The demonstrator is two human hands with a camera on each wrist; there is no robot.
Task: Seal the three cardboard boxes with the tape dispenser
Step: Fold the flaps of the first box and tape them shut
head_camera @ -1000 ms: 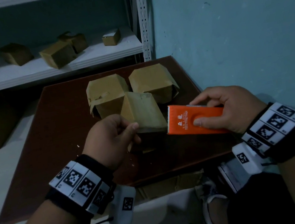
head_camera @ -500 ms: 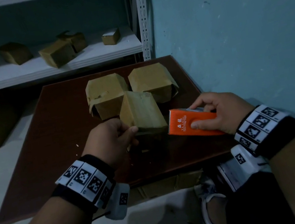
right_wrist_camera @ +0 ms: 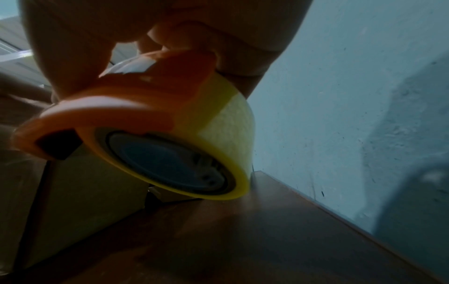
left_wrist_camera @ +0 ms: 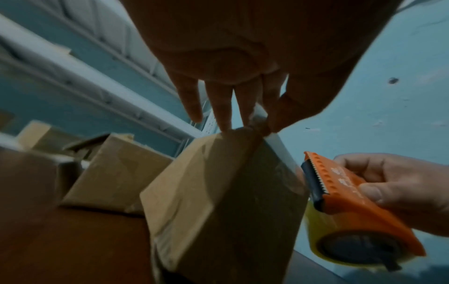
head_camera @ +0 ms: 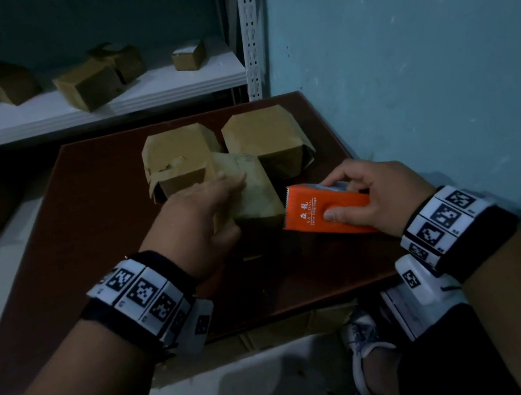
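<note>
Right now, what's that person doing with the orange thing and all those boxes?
A person is taping cardboard boxes shut on a dark brown table. Their right hand grips an orange tape dispenser loaded with a yellowish roll, its toothed edge right beside the nearest box. Their left hand lies across the top of that box, fingers stretched out flat. Two more boxes sit just behind it. A shelf further back holds other boxes.

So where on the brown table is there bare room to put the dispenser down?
Bare table runs left of the left hand, and along the near edge. Crowded: three cardboard boxes cluster far-centre, the right hand holding the tape dispenser beside them.
</note>
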